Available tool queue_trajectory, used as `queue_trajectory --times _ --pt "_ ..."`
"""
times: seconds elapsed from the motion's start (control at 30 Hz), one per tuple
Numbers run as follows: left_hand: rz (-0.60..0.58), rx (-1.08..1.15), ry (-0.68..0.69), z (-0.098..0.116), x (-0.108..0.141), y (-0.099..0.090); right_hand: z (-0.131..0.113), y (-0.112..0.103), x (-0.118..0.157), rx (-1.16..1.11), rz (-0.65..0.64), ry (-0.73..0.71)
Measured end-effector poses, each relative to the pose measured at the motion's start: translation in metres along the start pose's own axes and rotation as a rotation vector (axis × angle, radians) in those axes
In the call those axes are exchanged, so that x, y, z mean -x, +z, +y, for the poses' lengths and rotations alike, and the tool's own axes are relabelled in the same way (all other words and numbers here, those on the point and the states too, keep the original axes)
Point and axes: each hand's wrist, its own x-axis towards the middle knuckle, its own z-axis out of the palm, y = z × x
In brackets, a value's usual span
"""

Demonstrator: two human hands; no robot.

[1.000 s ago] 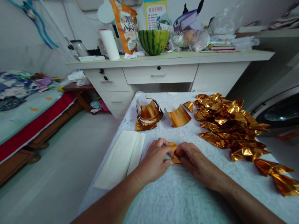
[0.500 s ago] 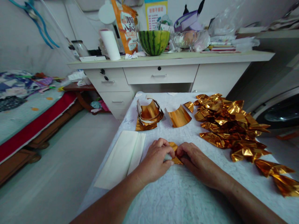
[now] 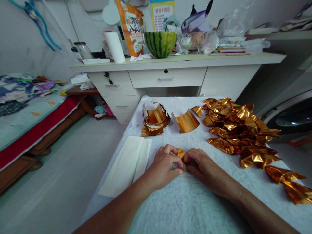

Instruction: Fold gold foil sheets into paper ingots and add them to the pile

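The left hand point(image 3: 163, 167) and right hand point(image 3: 206, 169) pinch the gold foil piece point(image 3: 180, 153) between closed fingertips, above the white tablecloth point(image 3: 170, 208) (crumpled gold foil point(image 3: 240, 125) lies rightward). Orange snack pouch point(image 3: 133, 31) and yellow-bordered poster point(image 3: 162, 14) bear Chinese characters, mostly blurred.

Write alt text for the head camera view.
Two bare hands, left and right, pinch a small gold foil piece over a cloth-covered table. A heap of crumpled gold foil lies to the right, white sheets to the left, and curved gold sheets beyond.
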Motion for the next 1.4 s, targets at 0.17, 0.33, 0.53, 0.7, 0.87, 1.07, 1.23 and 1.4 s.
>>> queue_trajectory --times 0.17,0.33,0.53,0.7,0.87,1.07,1.23,1.4 --pt "0.012 -0.005 0.002 0.001 0.0 0.0 0.002 0.0 0.0 -0.003 -0.004 0.002" --pt "0.04 -0.02 0.002 0.001 -0.001 0.002 0.003 -0.001 0.002 -0.024 -0.032 -0.002" --pt "0.089 -0.032 -0.01 0.001 -0.002 0.007 0.005 -0.002 0.004 -0.028 -0.047 -0.035" --pt "0.101 -0.043 -0.032 0.003 -0.003 0.008 0.01 -0.001 0.004 -0.039 -0.036 -0.079" --pt "0.113 -0.041 -0.033 0.003 -0.003 0.009 0.008 0.001 0.005 -0.021 -0.022 -0.062" --pt "0.111 -0.039 -0.035 0.003 -0.004 0.008 0.005 0.006 0.003 0.04 0.005 -0.033" --pt "0.114 -0.032 -0.046 0.005 -0.003 0.008 0.005 0.008 0.0 0.044 0.018 -0.018" --pt "0.115 -0.043 -0.041 0.005 -0.003 0.009 0.005 0.009 0.001 0.051 0.028 -0.028"
